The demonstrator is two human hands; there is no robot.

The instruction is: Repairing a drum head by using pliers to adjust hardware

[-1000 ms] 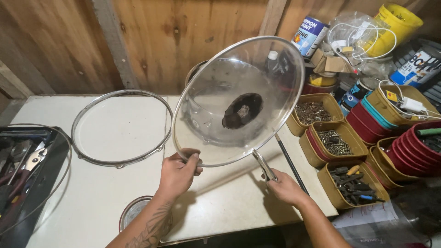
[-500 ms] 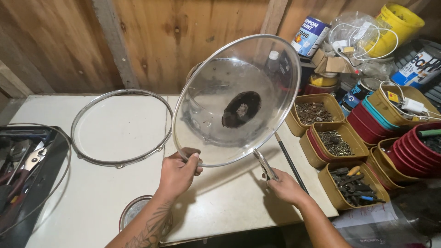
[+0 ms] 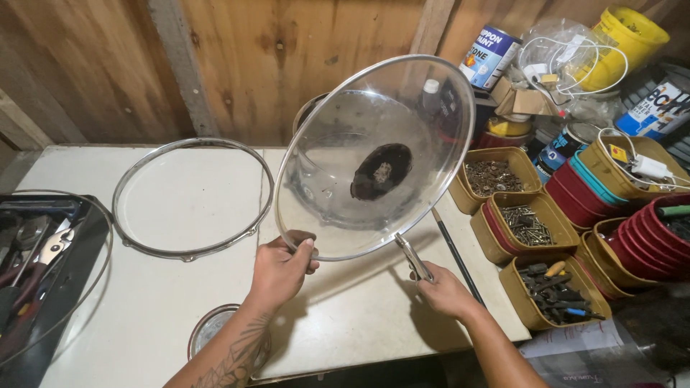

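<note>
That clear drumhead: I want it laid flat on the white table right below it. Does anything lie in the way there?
Nothing visible does. The clear drumhead is gripped by the left hand, and the table under it is bare; the metal hoop lies off to the left.

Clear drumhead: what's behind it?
Through the drumhead, tilted up in the left hand, a clear drum shell shows on the table. The dark patch hides what lies behind it.

blue-white paint can (image 3: 488,56), yellow bucket (image 3: 624,36)
</note>
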